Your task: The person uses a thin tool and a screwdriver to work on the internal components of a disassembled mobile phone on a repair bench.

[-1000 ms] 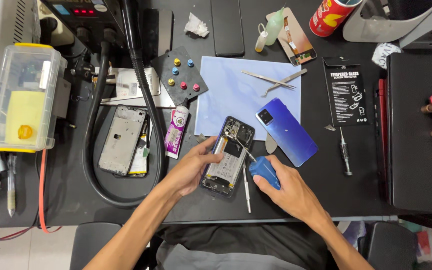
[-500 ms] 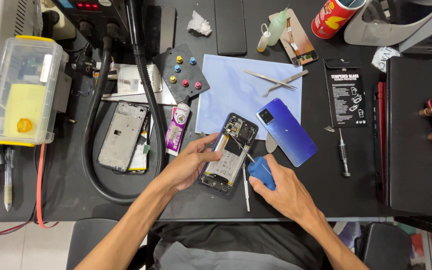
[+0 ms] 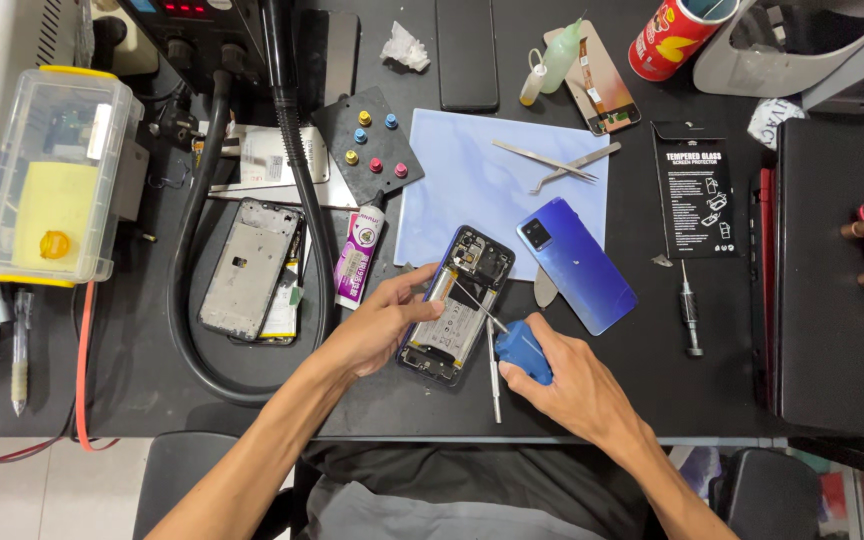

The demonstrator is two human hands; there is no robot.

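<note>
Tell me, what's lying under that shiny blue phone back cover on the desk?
The blue back cover lies partly on the pale blue mat, its lower end on the black table. A small grey pick-like piece pokes out beside its edge. Anything directly beneath is covered.

Both forearms are bare to the elbow; dark grey clothing (image 3: 452, 500) covers the lap.

The tool (image 3: 518, 350) gripped in the right hand (image 3: 577, 390) is blue. Just beyond it lies a glossy blue back cover (image 3: 577, 264) on a pale blue mat (image 3: 472, 190). Left of the grip sits a white-and-pink tube (image 3: 356, 260).
</note>
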